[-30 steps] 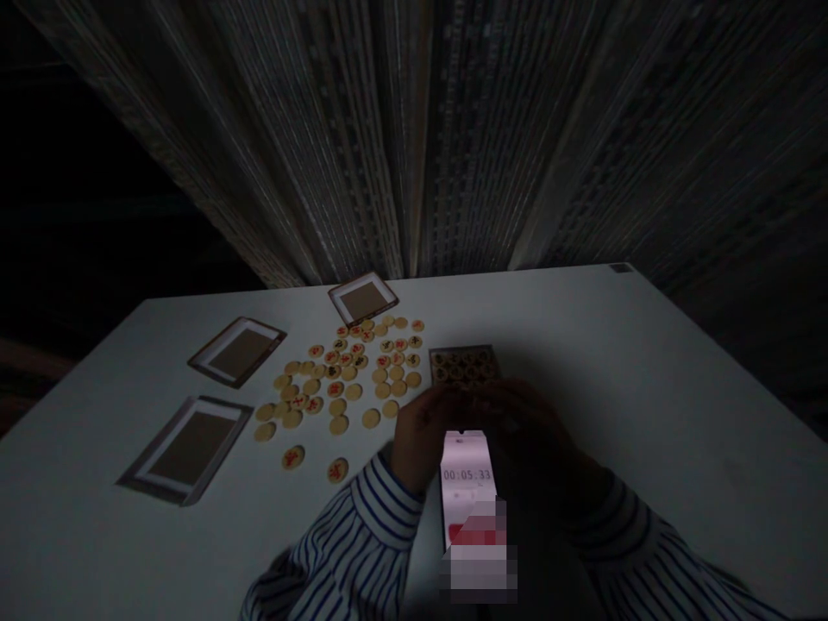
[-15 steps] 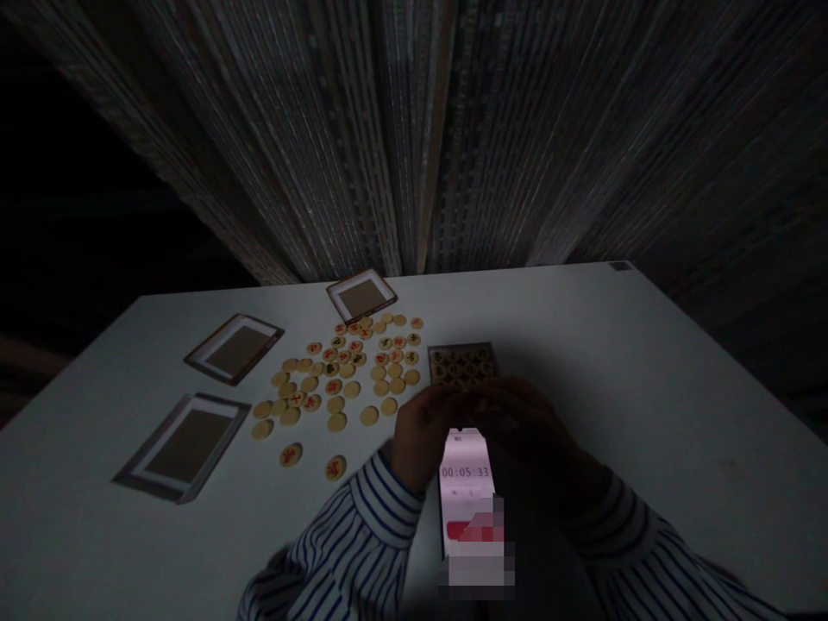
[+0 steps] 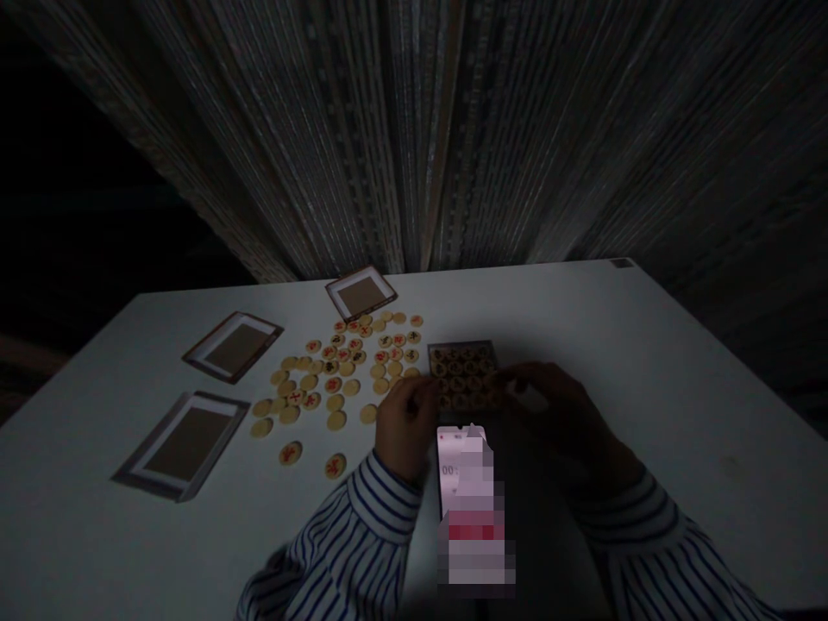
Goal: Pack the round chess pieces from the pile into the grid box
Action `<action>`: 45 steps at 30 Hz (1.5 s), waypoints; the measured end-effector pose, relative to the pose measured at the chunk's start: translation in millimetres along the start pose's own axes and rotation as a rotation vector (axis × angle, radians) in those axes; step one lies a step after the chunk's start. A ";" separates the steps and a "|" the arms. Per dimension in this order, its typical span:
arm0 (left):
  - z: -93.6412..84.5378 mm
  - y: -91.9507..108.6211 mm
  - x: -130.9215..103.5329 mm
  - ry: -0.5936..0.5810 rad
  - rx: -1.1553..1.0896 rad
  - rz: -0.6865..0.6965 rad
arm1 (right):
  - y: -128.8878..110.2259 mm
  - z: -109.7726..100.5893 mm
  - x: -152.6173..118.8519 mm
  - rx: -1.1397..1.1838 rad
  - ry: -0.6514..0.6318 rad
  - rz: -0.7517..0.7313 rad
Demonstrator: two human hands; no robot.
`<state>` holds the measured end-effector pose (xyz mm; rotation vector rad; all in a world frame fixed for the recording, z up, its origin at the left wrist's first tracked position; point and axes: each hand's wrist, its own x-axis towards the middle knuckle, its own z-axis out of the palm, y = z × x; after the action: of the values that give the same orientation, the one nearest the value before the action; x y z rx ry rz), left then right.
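Note:
A small box (image 3: 463, 377) filled with rows of round pieces lies on the white table. My left hand (image 3: 407, 423) is at the box's left lower edge, fingers curled together; whatever may be between them is hidden. At the right lower edge is my right hand (image 3: 556, 418), its thumb and fingers apart around a pale gap, the fingertips close to the box's side. Many round wooden pieces (image 3: 332, 385) lie scattered left of the box, some with red or black characters, others plain. Just below the box, a lit phone (image 3: 461, 448) lies between my forearms, partly blurred out.
Three shallow open boxes or lids stand on the left: one near the back edge (image 3: 362, 293), one at mid left (image 3: 234, 347), one nearer the front (image 3: 185, 444). A small dark patch (image 3: 621, 263) marks the back right corner. Striped curtains (image 3: 414, 129) hang behind the table.
My hands have moved apart, from together over the box's lower part to its left and right sides. More rows of pieces in the box now show.

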<state>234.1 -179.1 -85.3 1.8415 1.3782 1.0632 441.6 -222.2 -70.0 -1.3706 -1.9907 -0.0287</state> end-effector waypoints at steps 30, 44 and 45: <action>5.8 -8.1 -4.3 -0.082 0.251 0.126 | 12.8 5.2 -5.4 -0.107 -0.311 0.108; 5.9 -7.2 -4.2 -0.084 0.240 0.120 | 11.2 4.1 -5.6 -0.079 -0.346 0.137; 5.9 -7.0 -4.1 -0.085 0.239 0.117 | 10.9 3.9 -5.7 -0.087 -0.345 0.137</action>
<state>235.3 -181.1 -95.0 2.1376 1.4121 0.8957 449.6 -220.5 -80.0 -1.6557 -2.1886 0.1994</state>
